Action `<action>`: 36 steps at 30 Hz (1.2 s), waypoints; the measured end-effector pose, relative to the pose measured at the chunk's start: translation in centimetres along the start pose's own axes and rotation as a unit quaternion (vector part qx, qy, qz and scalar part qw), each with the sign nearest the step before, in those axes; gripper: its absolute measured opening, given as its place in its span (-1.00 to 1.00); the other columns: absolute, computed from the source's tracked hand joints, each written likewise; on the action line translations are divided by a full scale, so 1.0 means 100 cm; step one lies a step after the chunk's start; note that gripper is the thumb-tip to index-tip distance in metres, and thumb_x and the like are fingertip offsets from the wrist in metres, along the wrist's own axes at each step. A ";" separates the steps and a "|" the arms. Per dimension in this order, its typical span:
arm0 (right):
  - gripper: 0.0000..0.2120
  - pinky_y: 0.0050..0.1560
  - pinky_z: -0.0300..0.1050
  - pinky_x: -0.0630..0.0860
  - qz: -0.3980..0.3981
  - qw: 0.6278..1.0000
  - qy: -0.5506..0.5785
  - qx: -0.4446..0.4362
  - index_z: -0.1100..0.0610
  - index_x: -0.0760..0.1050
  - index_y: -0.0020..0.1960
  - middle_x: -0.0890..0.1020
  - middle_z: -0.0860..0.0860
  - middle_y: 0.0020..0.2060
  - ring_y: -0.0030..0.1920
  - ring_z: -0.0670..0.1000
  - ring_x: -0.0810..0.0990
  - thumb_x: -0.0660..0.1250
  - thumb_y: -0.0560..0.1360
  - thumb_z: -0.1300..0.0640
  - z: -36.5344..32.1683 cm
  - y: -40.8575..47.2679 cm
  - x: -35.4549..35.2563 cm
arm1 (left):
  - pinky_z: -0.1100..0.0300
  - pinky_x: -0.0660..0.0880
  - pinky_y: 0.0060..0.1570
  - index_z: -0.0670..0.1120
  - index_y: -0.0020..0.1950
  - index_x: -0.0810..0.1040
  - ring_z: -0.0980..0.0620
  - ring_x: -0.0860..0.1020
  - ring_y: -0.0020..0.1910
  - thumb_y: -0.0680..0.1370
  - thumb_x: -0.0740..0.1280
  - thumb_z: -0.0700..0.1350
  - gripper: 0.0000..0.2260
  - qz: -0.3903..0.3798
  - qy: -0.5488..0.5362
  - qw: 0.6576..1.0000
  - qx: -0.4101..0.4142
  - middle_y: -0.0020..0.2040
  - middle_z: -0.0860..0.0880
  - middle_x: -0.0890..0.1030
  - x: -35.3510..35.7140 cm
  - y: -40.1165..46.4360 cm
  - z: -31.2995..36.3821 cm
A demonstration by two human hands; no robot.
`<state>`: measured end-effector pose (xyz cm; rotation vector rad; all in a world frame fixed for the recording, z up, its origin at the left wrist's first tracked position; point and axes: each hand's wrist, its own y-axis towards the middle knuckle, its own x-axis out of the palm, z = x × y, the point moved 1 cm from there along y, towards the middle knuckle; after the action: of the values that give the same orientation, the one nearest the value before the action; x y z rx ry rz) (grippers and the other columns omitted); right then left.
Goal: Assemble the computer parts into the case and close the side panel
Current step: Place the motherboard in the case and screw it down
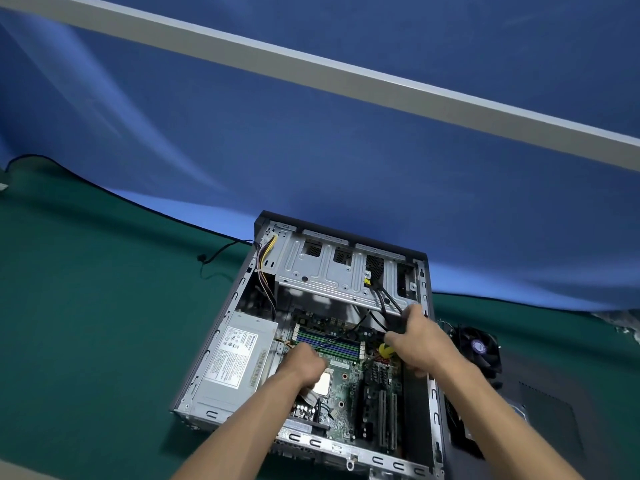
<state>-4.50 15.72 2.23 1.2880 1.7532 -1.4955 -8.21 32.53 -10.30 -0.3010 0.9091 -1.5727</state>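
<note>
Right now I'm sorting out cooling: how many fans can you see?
1: a black fan lying on the green mat just right of the open case, beyond the right arm. Others may be hidden behind the arms.

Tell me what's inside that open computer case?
The case holds a grey power supply, a green motherboard and a metal drive cage. The left hand and right hand cover parts of the board.

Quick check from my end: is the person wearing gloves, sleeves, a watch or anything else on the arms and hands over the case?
Nothing worn shows. The left hand and right hand are both bare, without gloves, and no rings, watch or wrist strap are visible. Both forearms are uncovered right down to the bottom edge of the picture, so no sleeve comes into view.
</note>
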 end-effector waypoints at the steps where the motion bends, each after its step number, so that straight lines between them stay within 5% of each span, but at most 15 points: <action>1: -0.79 -0.35 -0.11 0.57 -0.011 1.000 0.019 -0.007 0.10 0.23 0.10 0.54 0.09 -0.12 -0.29 0.04 0.62 0.23 0.58 0.08 0.000 0.000 0.000 | 0.12 0.46 -0.29 -0.19 -0.20 0.45 -0.11 0.46 -0.33 0.58 0.25 -0.17 -0.83 0.001 0.001 1.000 0.000 -0.23 -0.18 0.51 0.000 0.000 0.000; 5: -0.75 -0.26 -0.04 0.53 0.086 0.995 -0.054 -0.004 0.18 0.36 0.12 0.55 0.04 -0.24 -0.27 0.09 0.60 0.08 0.63 0.00 0.003 -0.001 0.005 | 0.14 0.43 -0.30 -0.19 -0.19 0.46 -0.10 0.46 -0.33 0.57 0.25 -0.17 -0.84 -0.004 -0.003 1.000 -0.001 -0.24 -0.18 0.51 0.001 0.001 -0.001; 10: -0.86 -0.40 -0.16 0.56 -0.017 0.999 0.033 0.004 0.12 0.29 0.14 0.55 0.10 -0.06 -0.26 0.06 0.62 0.16 0.62 0.12 -0.002 -0.002 0.000 | 0.13 0.46 -0.26 -0.18 -0.21 0.47 -0.09 0.47 -0.32 0.57 0.25 -0.17 -0.83 0.001 0.011 1.000 0.001 -0.25 -0.17 0.51 0.000 0.001 -0.001; 13: -0.77 -0.23 -0.04 0.50 0.072 0.995 -0.071 0.011 0.19 0.36 0.16 0.60 0.16 -0.01 -0.11 0.16 0.58 0.05 0.65 0.06 0.002 -0.001 0.001 | 0.13 0.47 -0.28 -0.18 -0.24 0.46 -0.08 0.46 -0.35 0.56 0.25 -0.17 -0.81 -0.001 0.014 1.000 -0.001 -0.26 -0.17 0.50 0.001 0.003 -0.002; 15: -0.78 -0.17 0.02 0.55 0.047 0.998 -0.029 0.011 0.16 0.29 0.17 0.55 0.18 0.03 -0.09 0.17 0.59 0.09 0.64 0.02 0.006 -0.002 0.000 | 0.14 0.47 -0.28 -0.18 -0.26 0.46 -0.07 0.46 -0.37 0.56 0.25 -0.17 -0.80 0.000 0.021 1.000 0.000 -0.27 -0.16 0.50 0.001 0.004 -0.002; 18: -0.82 -0.38 -0.10 0.58 -0.010 1.000 0.024 0.014 0.13 0.26 0.16 0.58 0.15 -0.11 -0.32 0.08 0.63 0.18 0.61 0.09 0.005 -0.007 -0.003 | 0.15 0.48 -0.29 -0.18 -0.26 0.46 -0.06 0.46 -0.38 0.57 0.25 -0.17 -0.79 0.001 0.026 1.000 0.003 -0.27 -0.16 0.50 0.001 0.004 -0.003; 22: -0.70 -0.18 -0.03 0.51 0.059 0.997 -0.055 0.015 0.19 0.33 0.17 0.60 0.17 -0.01 -0.08 0.17 0.61 0.09 0.63 -0.03 0.010 -0.008 0.002 | 0.14 0.47 -0.30 -0.19 -0.25 0.46 -0.07 0.47 -0.37 0.57 0.24 -0.17 -0.80 -0.002 0.026 1.000 0.001 -0.27 -0.16 0.50 0.001 0.005 -0.002; 26: -0.81 -0.33 -0.10 0.56 0.004 1.000 0.002 0.012 0.16 0.30 0.15 0.59 0.14 -0.07 -0.22 0.10 0.64 0.17 0.61 0.07 0.003 -0.008 0.002 | 0.20 0.42 -0.40 -0.18 -0.30 0.42 -0.02 0.42 -0.46 0.58 0.24 -0.17 -0.75 -0.006 0.019 1.000 0.006 -0.33 -0.14 0.48 0.001 0.004 -0.003; 29: -0.76 -0.14 -0.02 0.52 0.060 0.996 -0.057 0.009 0.18 0.35 0.16 0.59 0.13 0.00 -0.07 0.16 0.60 0.13 0.61 0.02 0.006 -0.006 0.004 | 0.21 0.40 -0.44 -0.18 -0.30 0.41 0.00 0.41 -0.47 0.58 0.23 -0.18 -0.75 -0.010 0.007 1.000 0.003 -0.34 -0.14 0.46 0.002 0.003 -0.003; 32: -0.63 -0.04 0.07 0.60 -0.010 0.999 0.031 -0.005 0.05 0.18 0.23 0.39 0.05 0.04 -0.07 0.14 0.57 0.28 0.53 0.23 -0.002 -0.005 0.003 | 0.19 0.42 -0.42 -0.18 -0.31 0.42 -0.02 0.42 -0.46 0.57 0.23 -0.19 -0.75 -0.009 0.016 1.000 0.009 -0.31 -0.17 0.48 0.001 0.002 -0.003; 36: -0.78 -0.19 0.03 0.64 0.025 1.000 0.009 0.002 0.17 0.26 0.22 0.60 0.13 -0.12 -0.26 0.09 0.66 0.18 0.60 0.16 -0.008 -0.001 0.005 | 0.19 0.41 -0.41 -0.18 -0.30 0.43 -0.01 0.42 -0.47 0.57 0.23 -0.19 -0.76 -0.012 0.009 1.000 0.012 -0.31 -0.16 0.48 0.001 0.003 -0.003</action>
<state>-4.69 16.64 2.07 1.3404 1.7170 -1.4652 -8.26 32.54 -10.75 -0.2818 0.9028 -1.6093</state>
